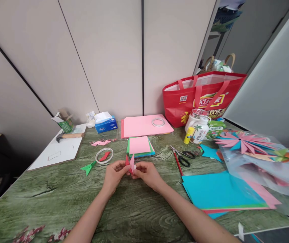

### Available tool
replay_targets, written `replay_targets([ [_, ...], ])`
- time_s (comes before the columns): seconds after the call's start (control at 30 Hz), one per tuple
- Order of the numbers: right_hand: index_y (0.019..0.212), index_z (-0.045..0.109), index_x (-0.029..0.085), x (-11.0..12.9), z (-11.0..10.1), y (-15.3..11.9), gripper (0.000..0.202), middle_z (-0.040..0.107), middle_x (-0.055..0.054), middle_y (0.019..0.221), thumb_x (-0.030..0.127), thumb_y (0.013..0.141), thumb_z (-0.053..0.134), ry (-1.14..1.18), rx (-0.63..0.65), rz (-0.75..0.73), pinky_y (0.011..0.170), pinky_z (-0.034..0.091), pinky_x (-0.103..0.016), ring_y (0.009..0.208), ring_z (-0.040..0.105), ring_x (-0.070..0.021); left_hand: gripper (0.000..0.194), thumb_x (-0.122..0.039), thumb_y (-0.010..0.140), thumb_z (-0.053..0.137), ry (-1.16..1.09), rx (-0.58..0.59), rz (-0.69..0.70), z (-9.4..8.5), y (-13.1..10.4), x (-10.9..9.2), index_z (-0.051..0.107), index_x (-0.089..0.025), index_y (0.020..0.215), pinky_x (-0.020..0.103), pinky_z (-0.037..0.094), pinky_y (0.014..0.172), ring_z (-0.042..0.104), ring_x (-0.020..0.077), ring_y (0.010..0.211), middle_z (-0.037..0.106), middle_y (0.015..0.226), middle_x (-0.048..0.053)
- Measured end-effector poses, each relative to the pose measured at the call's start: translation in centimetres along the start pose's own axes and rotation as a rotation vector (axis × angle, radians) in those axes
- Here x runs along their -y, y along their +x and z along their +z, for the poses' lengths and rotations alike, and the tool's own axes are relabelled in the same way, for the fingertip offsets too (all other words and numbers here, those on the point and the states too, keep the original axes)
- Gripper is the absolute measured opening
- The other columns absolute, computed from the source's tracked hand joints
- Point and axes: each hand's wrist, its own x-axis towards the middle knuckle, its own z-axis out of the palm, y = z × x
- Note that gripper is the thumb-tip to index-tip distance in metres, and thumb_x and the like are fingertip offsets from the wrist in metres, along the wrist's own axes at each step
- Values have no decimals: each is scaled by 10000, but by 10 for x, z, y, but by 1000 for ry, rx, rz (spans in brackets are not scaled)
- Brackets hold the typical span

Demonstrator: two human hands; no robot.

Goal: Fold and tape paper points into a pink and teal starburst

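Note:
My left hand (116,172) and my right hand (146,172) meet at the middle of the table, fingers closed on small folded paper. A red folded piece (127,160) shows at my left fingertips. Beside it, a pink folded piece (132,163) stands upright between both hands. The lower ends of the papers are hidden by my fingers. Left of my hands lie a green folded piece (88,167) and a white tape ring (104,150) around another red folded piece (105,156). Just beyond my hands is a stack of small coloured squares (139,145), pink on top.
Scissors (183,157), a red pencil (178,163), a glue stick (188,135) and blue sheets (220,190) lie to the right. Paper stars (245,142) rest on plastic there. Large pink sheets (141,126), a tissue box (106,125), a hammer (71,135) and a red bag (177,104) are farther back.

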Motion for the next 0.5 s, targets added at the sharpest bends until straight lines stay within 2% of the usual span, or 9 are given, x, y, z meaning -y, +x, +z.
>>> replay_targets([
  [0.23,729,617,137,-4,0,1,293,636,-14,662,393,597,669,26,35,25,619,505,-312,576,591,-141,207,-244,545,725,-37,37,-26,2,0,1,629,-129,687,222,460,535,559,111,516,641,579,-4],
  [0.5,766,638,134,-1,3,0,254,649,-23,698,354,639,652,15,48,-8,630,493,-290,595,589,-132,181,-223,557,724,-111,10,-79,-1,0,1,632,-117,671,198,440,509,542,91,485,648,576,2],
])
